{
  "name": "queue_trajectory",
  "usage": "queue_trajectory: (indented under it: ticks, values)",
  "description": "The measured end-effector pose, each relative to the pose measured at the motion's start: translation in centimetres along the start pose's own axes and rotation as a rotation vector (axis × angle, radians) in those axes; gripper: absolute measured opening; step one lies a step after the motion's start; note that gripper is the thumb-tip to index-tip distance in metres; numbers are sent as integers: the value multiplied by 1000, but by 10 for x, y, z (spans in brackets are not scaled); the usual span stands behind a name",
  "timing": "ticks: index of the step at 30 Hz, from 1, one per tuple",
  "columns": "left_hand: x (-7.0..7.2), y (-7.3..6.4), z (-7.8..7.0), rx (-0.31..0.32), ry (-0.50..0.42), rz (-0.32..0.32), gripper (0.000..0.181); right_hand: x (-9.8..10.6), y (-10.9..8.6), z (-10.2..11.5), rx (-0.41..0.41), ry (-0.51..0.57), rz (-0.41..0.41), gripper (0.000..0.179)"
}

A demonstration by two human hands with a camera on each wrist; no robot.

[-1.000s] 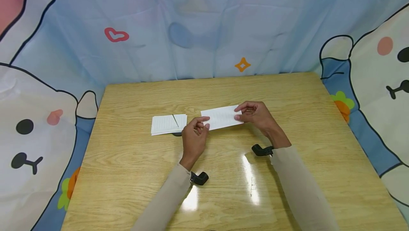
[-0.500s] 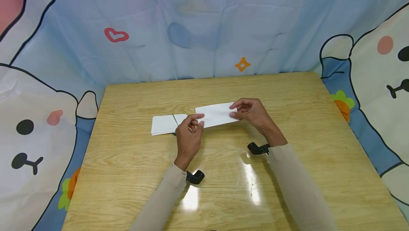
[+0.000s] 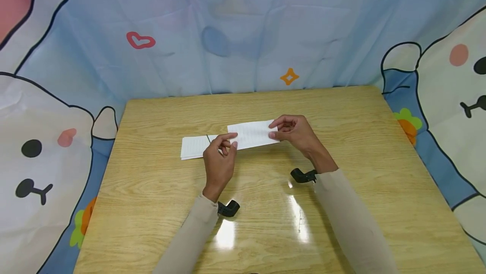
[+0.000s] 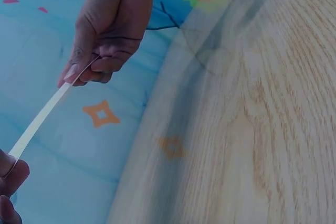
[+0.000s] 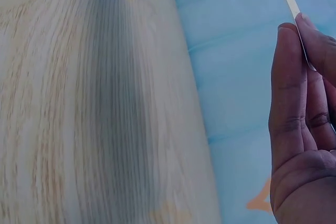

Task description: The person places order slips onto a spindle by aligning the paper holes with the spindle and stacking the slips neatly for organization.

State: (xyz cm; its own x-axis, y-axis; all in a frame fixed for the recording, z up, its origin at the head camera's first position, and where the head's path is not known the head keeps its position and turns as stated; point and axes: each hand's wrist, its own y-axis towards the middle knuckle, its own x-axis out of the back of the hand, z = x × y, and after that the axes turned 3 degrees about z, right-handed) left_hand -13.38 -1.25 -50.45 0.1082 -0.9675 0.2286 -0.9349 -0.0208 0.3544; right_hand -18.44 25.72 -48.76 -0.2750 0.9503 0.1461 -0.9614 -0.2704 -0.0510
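A white paper sheet (image 3: 252, 134) with faint lines is stretched between both hands above the table. My left hand (image 3: 220, 160) pinches its left end between thumb and fingers, and my right hand (image 3: 298, 137) pinches the right end the same way. Edge-on, the sheet (image 4: 39, 121) looks like a thin strip in the left wrist view. A small stack of lined white paper (image 3: 193, 146) lies on the table to the left, a thin dark stick-like line (image 3: 208, 138) across its top. My left hand overlaps the stack's right part in the head view.
The wooden table (image 3: 152, 206) reaches back to a blue cartoon-printed curtain (image 3: 243, 33). Black wrist cameras sit on the left sleeve (image 3: 228, 209) and the right sleeve (image 3: 303, 175). Light glares off the tabletop near the front.
Both hands have shifted left and slightly away with the sheet between them. The sheet now overlaps the stack's right edge, and the left hand hides more of the stack.
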Motion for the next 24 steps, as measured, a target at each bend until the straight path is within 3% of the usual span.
queue_trajectory:
  ticks: [24]
  values:
    - [25, 2, -8, -69, 37, -40, 23, -24, 8, 19, 56, 30, 17, 21]
